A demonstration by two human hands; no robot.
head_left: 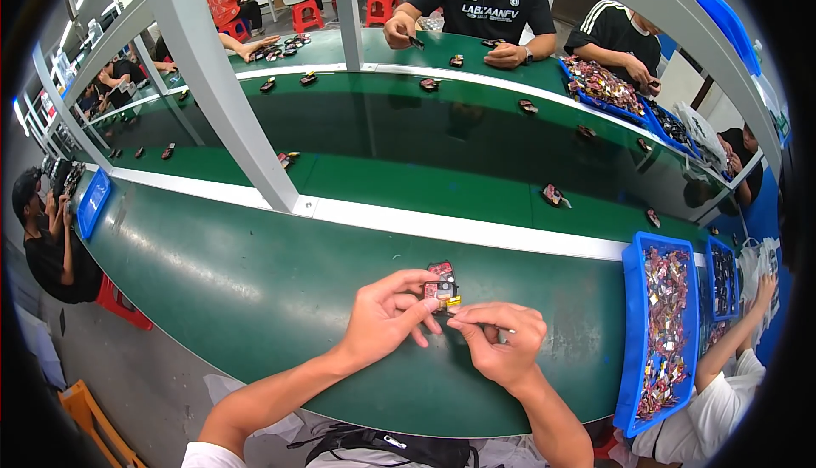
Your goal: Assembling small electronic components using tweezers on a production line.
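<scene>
Over the near edge of the green table [544, 294], the left hand [387, 315] has its thumb and fingers closed around a small black-and-red gadget [440, 272], which sits between the two hands, well to the left of the big blue tray [631, 315]; whether it also rests on the tabletop, I cannot tell. A yellow patch [453, 301] shows on the gadget's side toward the right hand [503, 340]. That hand is drawn into a pinch, thumb against fingertips, with a thin stick [508, 329] between them, its back end poking out past the knuckles; its front end is by the gadget, too small to tell whether it touches. The big blue tray is heaped with small red, gold and pale parts [667, 323], and a smaller blue tray [722, 277] stands just beyond it. Past a white strip [459, 228], more gadgets lie spread along the dark belt [382, 119]. Across it, a person in a black shirt [501, 13] holds a small dark piece [416, 42].
</scene>
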